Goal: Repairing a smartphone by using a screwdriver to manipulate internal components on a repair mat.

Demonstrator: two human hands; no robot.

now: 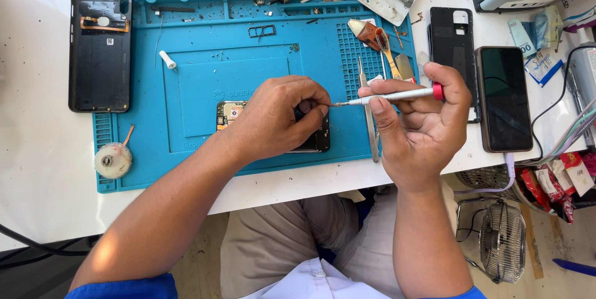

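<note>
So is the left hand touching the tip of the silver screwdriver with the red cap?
Touching. The head view shows the left hand pinching its fingertips at the tip of the silver screwdriver with the red cap, no gap visible; the right hand holds the shaft.

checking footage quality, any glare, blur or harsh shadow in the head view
Head view: bright, even daylight, sharp throughout; white table nearly blown out at left; soft glare on the dark phone screen; only faint shadow under the left hand and right hand.
</note>
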